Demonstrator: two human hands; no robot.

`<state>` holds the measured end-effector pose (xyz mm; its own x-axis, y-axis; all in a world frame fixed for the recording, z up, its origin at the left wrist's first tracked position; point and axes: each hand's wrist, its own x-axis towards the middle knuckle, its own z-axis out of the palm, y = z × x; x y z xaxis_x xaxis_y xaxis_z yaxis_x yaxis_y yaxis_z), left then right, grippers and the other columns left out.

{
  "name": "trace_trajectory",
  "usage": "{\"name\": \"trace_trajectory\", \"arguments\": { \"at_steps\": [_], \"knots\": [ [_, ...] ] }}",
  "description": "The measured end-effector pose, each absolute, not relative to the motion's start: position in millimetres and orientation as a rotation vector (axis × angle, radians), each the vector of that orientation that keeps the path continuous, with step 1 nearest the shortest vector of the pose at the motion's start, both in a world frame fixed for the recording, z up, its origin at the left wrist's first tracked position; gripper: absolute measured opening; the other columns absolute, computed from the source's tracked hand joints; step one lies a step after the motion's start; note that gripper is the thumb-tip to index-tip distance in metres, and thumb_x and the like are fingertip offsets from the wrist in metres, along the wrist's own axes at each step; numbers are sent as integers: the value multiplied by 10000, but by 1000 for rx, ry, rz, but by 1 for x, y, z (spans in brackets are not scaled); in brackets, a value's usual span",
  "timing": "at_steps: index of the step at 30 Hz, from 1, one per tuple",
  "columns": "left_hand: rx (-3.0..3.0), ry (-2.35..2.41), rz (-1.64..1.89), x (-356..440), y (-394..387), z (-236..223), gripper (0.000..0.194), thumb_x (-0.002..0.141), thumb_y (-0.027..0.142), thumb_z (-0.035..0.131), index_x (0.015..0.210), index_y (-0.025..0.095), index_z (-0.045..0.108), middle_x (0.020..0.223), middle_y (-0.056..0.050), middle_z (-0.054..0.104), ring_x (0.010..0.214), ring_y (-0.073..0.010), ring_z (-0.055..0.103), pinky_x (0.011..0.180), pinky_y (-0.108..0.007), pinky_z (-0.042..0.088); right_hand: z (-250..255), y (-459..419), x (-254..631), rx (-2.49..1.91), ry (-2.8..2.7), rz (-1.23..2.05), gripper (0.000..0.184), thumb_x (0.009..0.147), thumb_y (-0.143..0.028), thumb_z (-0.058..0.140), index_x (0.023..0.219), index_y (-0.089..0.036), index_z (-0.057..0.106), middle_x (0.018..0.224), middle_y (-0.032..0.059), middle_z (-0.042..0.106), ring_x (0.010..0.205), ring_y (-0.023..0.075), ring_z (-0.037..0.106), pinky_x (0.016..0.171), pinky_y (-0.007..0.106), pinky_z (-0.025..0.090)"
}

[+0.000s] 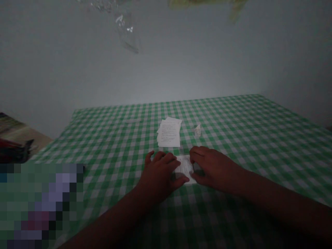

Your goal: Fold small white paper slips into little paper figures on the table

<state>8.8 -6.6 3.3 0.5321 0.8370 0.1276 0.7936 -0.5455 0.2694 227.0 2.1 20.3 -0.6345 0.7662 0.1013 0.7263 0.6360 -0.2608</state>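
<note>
Broadly, a pale wall (181, 69) fills the upper part of the view, above a green-and-white checked cloth (116, 138). A pixelated patch (38, 207) hides the near left corner. Over the cloth, two bare forearms reach in. The left hand (160, 171) lies palm down with fingers spread and thumb held apart, covering the left part of a sheet (185, 165). The right hand (206, 164) is arched at the sheet's right side, fingers bent, thumb apart from them; whether it pinches the paper, I cannot tell. High on the wall are a yellowish strip (197, 3) and some clear plastic (127, 31). Just beyond the hands sits an uneven paper stack (169, 135), its top page printed. The sheet, also printed, lies between the hands. Smallest is a pale scrap (197, 130), right of the stack.
</note>
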Motion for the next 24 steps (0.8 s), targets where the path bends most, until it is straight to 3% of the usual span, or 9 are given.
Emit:
{"name": "trace_trajectory", "arguments": {
  "at_steps": [6,24],
  "knots": [
    [2632,1413,348,13,-7,2,408,768,541,728,1071,282,641,1089,-20,655,1074,-300,530,1052,-620,219,14,12,229,-1303,-2545,226,161,785,-257,645,884,-193,535,949,66,580,809,207,574,642,320,458],
    [2641,1407,367,13,-7,4,431,763,543,731,1076,262,638,1103,-33,646,1084,-302,519,1044,-622,223,11,32,227,-1497,-2476,34,225,794,-334,669,871,-187,517,973,69,582,797,207,581,590,312,422]
  ]
}}
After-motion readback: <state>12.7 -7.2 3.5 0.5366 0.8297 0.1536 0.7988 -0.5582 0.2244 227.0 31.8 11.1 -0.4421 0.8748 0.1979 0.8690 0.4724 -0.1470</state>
